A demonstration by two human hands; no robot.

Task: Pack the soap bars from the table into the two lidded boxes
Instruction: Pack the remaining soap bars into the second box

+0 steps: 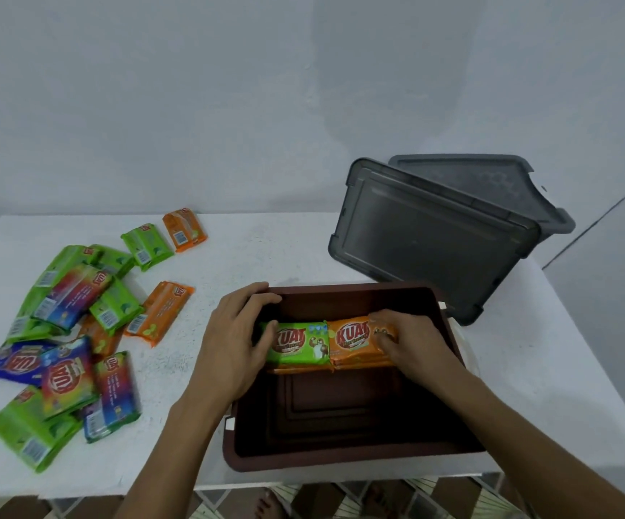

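Forearms enter from the near edge, both hands working inside the brown box (340, 460). The left hand (236, 339) has its grip curled round the left end of a green soap bar (299, 344). The right hand (412, 342) closes its grip over the right end of an orange soap bar (355, 340). The two bars lie end to end against the far part of the box, and an orange edge below them suggests a lower layer. The near half of the box floor is bare. Left of the box, a loose heap of wrapped bars (67, 350) waits on the white desk (266, 256). At far right a grey box (434, 234) lies tipped and unfilled. Judged so, packing has only begun and most bars and both lids remain.
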